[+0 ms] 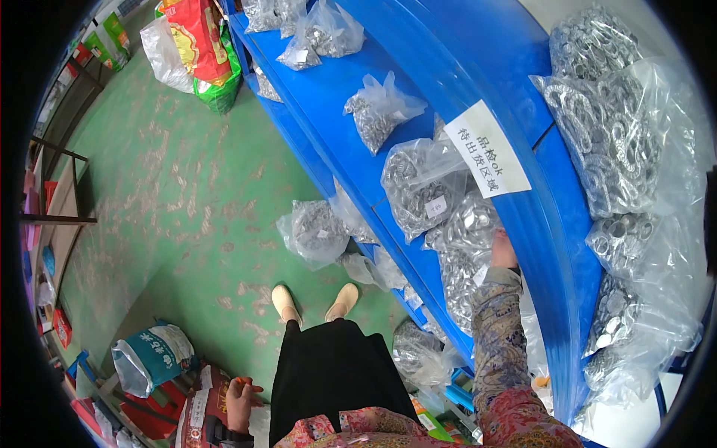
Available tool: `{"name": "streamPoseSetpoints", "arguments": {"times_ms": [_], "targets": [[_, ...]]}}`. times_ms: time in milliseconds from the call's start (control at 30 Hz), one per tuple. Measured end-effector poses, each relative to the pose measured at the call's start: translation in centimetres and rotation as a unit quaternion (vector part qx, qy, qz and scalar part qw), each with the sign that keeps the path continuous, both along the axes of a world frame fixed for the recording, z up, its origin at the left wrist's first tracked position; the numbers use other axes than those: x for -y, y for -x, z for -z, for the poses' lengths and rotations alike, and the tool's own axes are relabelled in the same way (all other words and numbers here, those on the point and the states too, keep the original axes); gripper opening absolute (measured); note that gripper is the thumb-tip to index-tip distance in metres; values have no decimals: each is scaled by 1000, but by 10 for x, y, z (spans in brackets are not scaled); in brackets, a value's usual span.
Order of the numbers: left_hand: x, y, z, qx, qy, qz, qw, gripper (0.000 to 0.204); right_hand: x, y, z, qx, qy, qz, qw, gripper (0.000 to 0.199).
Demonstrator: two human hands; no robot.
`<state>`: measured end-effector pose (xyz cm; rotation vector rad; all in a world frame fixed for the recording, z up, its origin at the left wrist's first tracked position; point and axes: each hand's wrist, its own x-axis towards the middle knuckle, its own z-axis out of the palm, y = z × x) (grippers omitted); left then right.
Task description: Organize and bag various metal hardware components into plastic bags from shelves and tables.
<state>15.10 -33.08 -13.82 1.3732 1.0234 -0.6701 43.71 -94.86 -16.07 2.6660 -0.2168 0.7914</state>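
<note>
My right hand (504, 250) reaches in under the blue shelf edge (549, 246) and rests at a clear bag of shiny silver metal pieces (472, 222). Its fingers are largely hidden, so I cannot see whether they grip the bag. Just beyond sits a fuller clear bag of silver parts (418, 187) with a small white tag. Below my wrist, another bag of metal pieces (459, 287) lies on the blue shelf (336, 104). My left hand (240, 403) hangs low at my side near a dark red sack (205, 399), fingers loosely apart with nothing visible in them.
A white paper label (487, 149) is fixed to the shelf edge. More bagged metal parts (605, 142) fill the upper shelf. A clear bag (317, 231) juts out from a lower shelf. A teal sack (153, 358) stands at left; a red-and-yellow sack (196, 45) stands farther off.
</note>
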Motion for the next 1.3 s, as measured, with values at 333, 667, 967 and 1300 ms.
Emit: {"name": "streamPoseSetpoints", "arguments": {"times_ms": [333, 667, 967, 1300], "targets": [[5, 2, 2, -27, 13, 1, 1000, 14, -7, 8, 7, -243, 255, 116, 929, 20], [1, 30, 31, -19, 29, -10, 999, 16, 141, 4, 39, -52, 582, 32, 811, 14], [-29, 72, 62, -112, -5, -33, 993, 11, 103, -75, 49, 32, -269, -18, 963, 23], [-30, 58, 32, -76, -23, 51, 996, 33, 50, -62, 49, 302, -790, -49, 531, 28]]}}
